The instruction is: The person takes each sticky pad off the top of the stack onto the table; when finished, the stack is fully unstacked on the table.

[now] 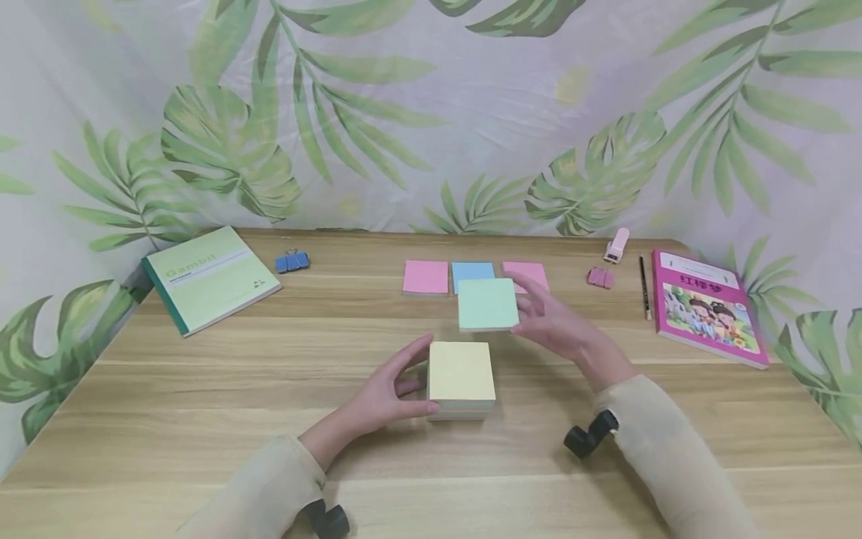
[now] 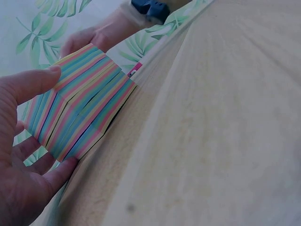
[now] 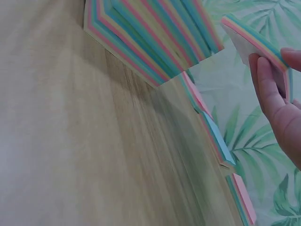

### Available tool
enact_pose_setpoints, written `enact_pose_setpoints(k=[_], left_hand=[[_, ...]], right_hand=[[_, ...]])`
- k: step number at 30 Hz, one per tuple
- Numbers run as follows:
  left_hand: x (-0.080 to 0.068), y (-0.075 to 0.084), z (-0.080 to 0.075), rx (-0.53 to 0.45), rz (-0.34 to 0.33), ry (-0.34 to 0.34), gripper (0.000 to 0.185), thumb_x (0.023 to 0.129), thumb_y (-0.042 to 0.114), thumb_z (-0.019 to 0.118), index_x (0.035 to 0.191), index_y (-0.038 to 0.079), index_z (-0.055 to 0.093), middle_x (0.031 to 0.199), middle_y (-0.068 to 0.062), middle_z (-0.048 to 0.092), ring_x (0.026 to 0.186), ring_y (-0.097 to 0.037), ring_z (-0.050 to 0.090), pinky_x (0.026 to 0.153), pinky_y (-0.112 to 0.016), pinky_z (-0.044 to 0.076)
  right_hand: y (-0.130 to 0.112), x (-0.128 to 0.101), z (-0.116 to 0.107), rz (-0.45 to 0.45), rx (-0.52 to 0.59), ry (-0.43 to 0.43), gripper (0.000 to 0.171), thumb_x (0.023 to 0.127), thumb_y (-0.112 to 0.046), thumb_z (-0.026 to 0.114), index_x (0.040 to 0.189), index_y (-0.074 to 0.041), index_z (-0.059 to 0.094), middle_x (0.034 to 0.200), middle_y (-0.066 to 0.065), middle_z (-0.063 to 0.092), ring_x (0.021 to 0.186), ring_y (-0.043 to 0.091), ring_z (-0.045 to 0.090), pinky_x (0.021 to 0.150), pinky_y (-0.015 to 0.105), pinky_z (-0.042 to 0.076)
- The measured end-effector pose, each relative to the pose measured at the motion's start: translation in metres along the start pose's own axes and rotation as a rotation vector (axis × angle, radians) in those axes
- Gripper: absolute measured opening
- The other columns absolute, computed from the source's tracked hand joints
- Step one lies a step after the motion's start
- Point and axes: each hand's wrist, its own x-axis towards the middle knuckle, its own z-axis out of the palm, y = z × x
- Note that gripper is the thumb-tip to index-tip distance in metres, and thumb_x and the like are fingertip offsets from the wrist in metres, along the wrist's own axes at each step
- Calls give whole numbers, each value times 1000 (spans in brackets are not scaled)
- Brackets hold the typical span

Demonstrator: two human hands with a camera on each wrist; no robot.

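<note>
A thick block of striped sticky notes with a yellow top [image 1: 461, 374] [image 2: 80, 108] [image 3: 150, 35] stands on the wooden table [image 1: 202, 389]. My left hand [image 1: 393, 389] [image 2: 23, 160] grips its left side, thumb on the far edge and fingers on the near edge. My right hand [image 1: 555, 322] [image 3: 277, 99] pinches a thinner pad with a green top [image 1: 488, 303] [image 3: 256, 40] and holds it above the table, just beyond the block. Behind it lie a pink pad [image 1: 426, 277], a blue pad [image 1: 471, 271] [image 3: 218, 136] and another pink pad [image 1: 528, 271] in a row.
A green book [image 1: 209, 277] and a blue binder clip [image 1: 292, 261] lie at the back left. At the back right are a pink stapler [image 1: 616, 245], a pink clip [image 1: 599, 278], a pencil [image 1: 643, 288] and a pink picture book [image 1: 707, 307]. A leaf-print cloth [image 1: 431, 112] backs the table.
</note>
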Motion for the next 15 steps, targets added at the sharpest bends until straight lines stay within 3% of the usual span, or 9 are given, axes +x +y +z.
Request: enact_pose_setpoints(k=[8,15], left_hand=[[0,-3,0,-19,11,-13,83,70,-3,68,136,6,19,134,-20,23,119,-33,27,91,-45,33],[0,-2,-2,-6,19,-24,82,71,-2,67,137,5,18,135,-18,22,119,-33,27,91,-43,34]], right_hand=[[23,55,7,128,-19,-70,84,76,17,49,139,-16,4,132,21,29,114,30,37,94,45,28],[41,83,24,190,-76,-89,86,73,16,53,139,-14,5,130,19,34,115,28,37,91,39,34]])
